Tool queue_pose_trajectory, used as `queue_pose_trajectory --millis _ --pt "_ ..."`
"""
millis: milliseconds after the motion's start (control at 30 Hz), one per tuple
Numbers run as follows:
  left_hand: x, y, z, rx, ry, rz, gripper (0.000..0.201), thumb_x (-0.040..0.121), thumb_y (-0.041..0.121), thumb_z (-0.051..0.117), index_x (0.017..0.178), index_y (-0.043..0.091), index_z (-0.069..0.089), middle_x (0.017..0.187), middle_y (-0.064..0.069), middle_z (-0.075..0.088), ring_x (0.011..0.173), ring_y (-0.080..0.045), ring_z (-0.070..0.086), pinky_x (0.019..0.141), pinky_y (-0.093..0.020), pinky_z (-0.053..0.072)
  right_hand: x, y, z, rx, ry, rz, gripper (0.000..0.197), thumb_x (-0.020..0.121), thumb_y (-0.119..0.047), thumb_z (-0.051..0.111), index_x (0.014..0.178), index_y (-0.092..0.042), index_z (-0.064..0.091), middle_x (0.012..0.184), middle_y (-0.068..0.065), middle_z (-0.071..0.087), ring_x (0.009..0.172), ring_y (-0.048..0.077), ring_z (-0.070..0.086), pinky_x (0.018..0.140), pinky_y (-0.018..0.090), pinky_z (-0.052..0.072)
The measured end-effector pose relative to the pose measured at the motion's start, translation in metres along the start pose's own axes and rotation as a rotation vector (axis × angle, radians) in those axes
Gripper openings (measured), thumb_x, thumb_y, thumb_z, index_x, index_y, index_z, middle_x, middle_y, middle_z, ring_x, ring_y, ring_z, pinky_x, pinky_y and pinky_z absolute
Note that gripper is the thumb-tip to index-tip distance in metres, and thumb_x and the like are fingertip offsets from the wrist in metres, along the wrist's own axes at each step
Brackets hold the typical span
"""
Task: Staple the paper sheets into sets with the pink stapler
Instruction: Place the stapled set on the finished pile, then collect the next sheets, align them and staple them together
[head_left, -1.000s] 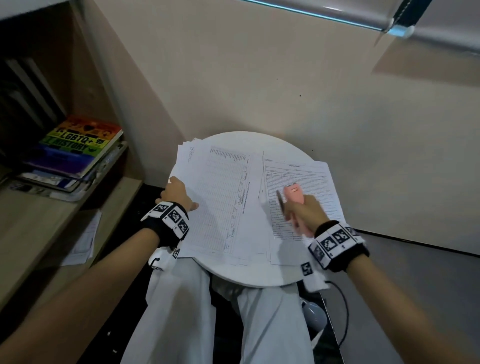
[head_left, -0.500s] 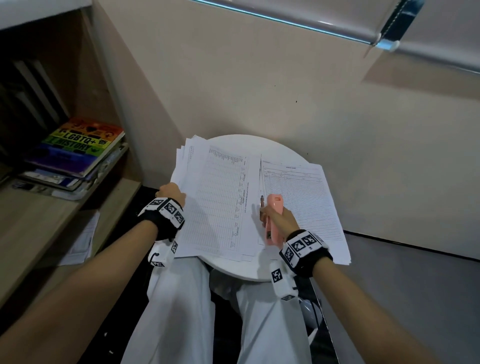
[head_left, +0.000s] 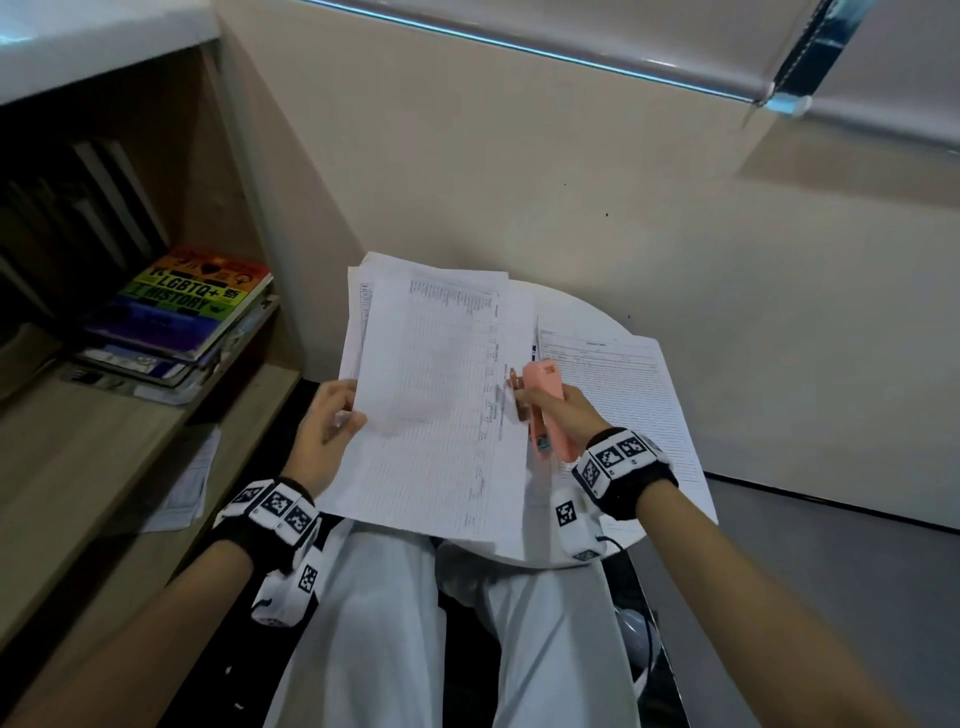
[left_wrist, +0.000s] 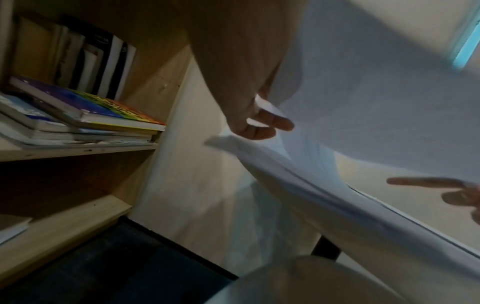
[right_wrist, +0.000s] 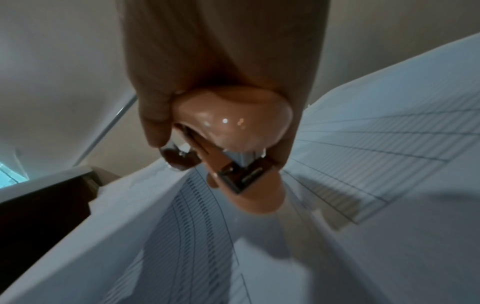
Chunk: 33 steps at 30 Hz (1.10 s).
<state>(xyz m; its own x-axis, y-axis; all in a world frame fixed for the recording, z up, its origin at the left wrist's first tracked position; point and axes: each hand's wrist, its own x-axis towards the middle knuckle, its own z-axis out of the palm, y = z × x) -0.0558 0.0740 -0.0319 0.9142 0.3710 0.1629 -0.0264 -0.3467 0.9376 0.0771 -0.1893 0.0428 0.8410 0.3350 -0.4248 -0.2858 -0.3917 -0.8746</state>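
Note:
My left hand (head_left: 332, 421) pinches the left edge of a set of printed paper sheets (head_left: 441, 395) and holds it lifted and tilted off the round white table (head_left: 587, 317). In the left wrist view the left hand (left_wrist: 259, 125) has its fingertips on that edge and the paper sheets (left_wrist: 324, 176) sag below it. My right hand (head_left: 556, 410) grips the pink stapler (head_left: 545, 400) at the sheets' right edge. The right wrist view shows the right hand (right_wrist: 221, 144) round the pink stapler (right_wrist: 233, 123), its metal mouth just above the paper. A second pile of forms (head_left: 623, 395) lies flat on the right.
A wooden shelf (head_left: 130, 431) stands at my left with a stack of books (head_left: 176, 322) on it. A loose sheet (head_left: 187, 483) lies on the lower shelf board. A beige wall (head_left: 571, 182) runs close behind the table. My white-trousered legs (head_left: 374, 623) are under its front edge.
My left hand has lifted the left paper set off the table and tilted it up. My right hand has brought the stapler leftward to that set's right edge.

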Motion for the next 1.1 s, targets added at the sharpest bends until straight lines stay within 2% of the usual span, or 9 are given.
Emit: queue_pose_trajectory --millis 67,200,367,500,633,800,900,1000,1100 --pt "-0.001 -0.004 -0.005 0.166 0.066 -0.021 0.014 0.086 0.006 0.065 0.086 0.019 0.06 0.116 0.011 0.037 0.106 -0.013 0.034 0.093 -0.018 0.031 0.002 -0.005 0.002 -0.038 -0.035 -0.023 0.019 0.085 -0.031 0.067 0.088 -0.014 0.061 0.075 0.007 0.061 0.065 0.022 0.056 0.063 0.033 0.049" --pt "0.008 0.0 -0.026 0.167 -0.019 -0.152 0.031 0.073 0.019 0.08 0.066 0.043 0.062 0.131 0.013 0.029 0.126 -0.008 0.022 0.104 -0.029 0.014 -0.004 -0.005 0.001 -0.184 -0.059 -0.134 0.02 0.088 -0.037 0.063 0.093 -0.017 0.063 0.08 0.002 0.065 0.072 0.019 0.06 0.069 0.031 0.05" --pt "0.052 0.024 -0.025 -0.055 -0.069 -0.204 0.02 0.08 0.021 0.074 0.093 0.034 0.066 0.144 0.001 0.041 0.134 -0.013 0.036 0.115 -0.035 0.024 -0.019 0.004 -0.009 -0.25 -0.168 -0.253 0.038 0.09 -0.037 0.06 0.122 -0.015 0.06 0.077 0.0 0.063 0.067 0.015 0.058 0.062 0.031 0.049" --pt "0.072 0.036 -0.01 -0.282 -0.142 -0.265 0.014 0.084 0.012 0.068 0.097 0.017 0.068 0.118 -0.005 0.064 0.113 -0.025 0.059 0.103 -0.04 0.045 -0.025 0.01 -0.015 -0.207 -0.178 -0.266 0.034 0.091 -0.028 0.061 0.121 -0.011 0.059 0.072 -0.001 0.061 0.053 0.003 0.058 0.052 0.024 0.048" --pt "0.073 0.048 -0.005 -0.3 -0.057 -0.181 0.011 0.088 0.003 0.061 0.08 0.01 0.062 0.074 0.01 0.071 0.071 -0.004 0.067 0.071 -0.019 0.055 -0.028 0.006 -0.02 -0.048 -0.02 -0.184 0.02 0.091 -0.028 0.061 0.1 -0.01 0.064 0.073 0.003 0.065 0.07 0.02 0.062 0.065 0.035 0.054" --pt "0.065 0.068 -0.027 -0.327 0.006 -0.059 0.008 0.096 0.016 0.052 0.091 0.015 0.059 0.103 -0.014 0.065 0.087 -0.02 0.064 0.081 -0.032 0.053 -0.015 0.003 -0.036 0.483 0.279 0.096 0.036 0.085 -0.04 0.066 0.1 -0.008 0.06 0.081 0.009 0.069 0.071 0.029 0.068 0.063 0.039 0.055" --pt "0.06 0.077 -0.042 -0.48 0.018 -0.089 0.015 0.098 0.017 0.045 0.093 0.017 0.059 0.096 0.001 0.071 0.083 -0.01 0.068 0.077 -0.026 0.058 -0.01 0.009 -0.048 0.583 0.373 0.267 0.048 0.08 -0.049 0.068 0.106 -0.01 0.058 0.085 0.01 0.066 0.071 0.027 0.066 0.061 0.035 0.049" --pt "0.052 0.079 -0.035 -0.599 -0.028 -0.211 0.019 0.1 0.013 0.04 0.09 0.014 0.057 0.082 0.008 0.073 0.072 -0.003 0.069 0.068 -0.02 0.058 -0.014 0.007 -0.056 0.589 0.447 0.224 0.029 0.085 -0.035 0.067 0.093 -0.009 0.057 0.075 0.009 0.059 0.063 0.024 0.056 0.059 0.034 0.046" --pt "0.039 0.069 -0.002 -0.499 -0.03 -0.375 0.013 0.095 0.004 0.049 0.088 0.014 0.052 0.079 0.004 0.068 0.063 -0.002 0.065 0.064 -0.02 0.055 -0.015 -0.004 -0.065 0.592 0.479 0.125 0.012 0.088 -0.018 0.06 0.083 -0.008 0.053 0.067 0.009 0.051 0.056 0.021 0.048 0.056 0.032 0.044"
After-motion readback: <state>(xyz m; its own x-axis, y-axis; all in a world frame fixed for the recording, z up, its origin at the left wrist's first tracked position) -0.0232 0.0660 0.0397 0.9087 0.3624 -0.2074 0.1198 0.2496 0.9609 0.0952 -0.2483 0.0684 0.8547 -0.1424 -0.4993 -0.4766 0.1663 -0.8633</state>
